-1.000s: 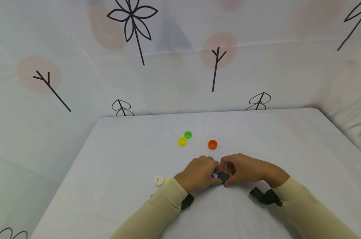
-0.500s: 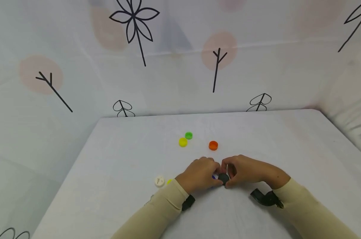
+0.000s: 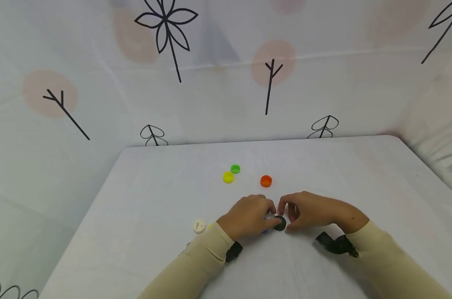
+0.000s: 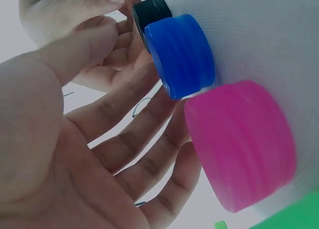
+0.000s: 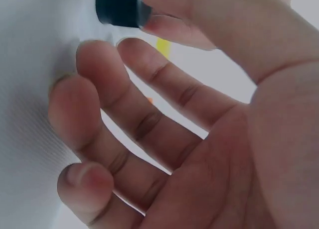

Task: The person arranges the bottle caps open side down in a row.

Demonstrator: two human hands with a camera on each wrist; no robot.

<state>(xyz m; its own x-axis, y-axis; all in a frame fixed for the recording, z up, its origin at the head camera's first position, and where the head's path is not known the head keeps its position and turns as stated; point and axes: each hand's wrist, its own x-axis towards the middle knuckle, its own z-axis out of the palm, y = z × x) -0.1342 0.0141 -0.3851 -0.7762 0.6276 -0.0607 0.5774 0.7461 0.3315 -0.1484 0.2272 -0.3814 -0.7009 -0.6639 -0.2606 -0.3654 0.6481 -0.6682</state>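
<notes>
A black bottle cap point(image 3: 279, 223) lies on the white table between my two hands. My left hand point(image 3: 246, 216) reaches over from the left, its thumb tip overlapping the cap's top in the head view. Left fingers point(image 4: 129, 144) stretch out along a row where a blue cap point(image 4: 182, 55) and a pink cap point(image 4: 241, 147) stand beside the black one. Just right of the black cap is my right hand point(image 3: 311, 211), fingers loosely bent and nothing between them. In the right wrist view the black cap point(image 5: 119, 7) shows above the right fingertips point(image 5: 102, 64).
Beyond the hands lie a green cap point(image 3: 235, 169), a yellow cap point(image 3: 228, 177) and an orange cap point(image 3: 266, 181). A white cap point(image 3: 199, 226) sits left of the left wrist, with another yellow cap point(image 3: 211, 226) partly hidden by it. Patterned cloth point(image 3: 218, 99) hangs behind the table.
My right fingers have drawn off the black cap, slightly to the right. The left thumb has moved onto the cap's top, and the cap stays in about the same place.
</notes>
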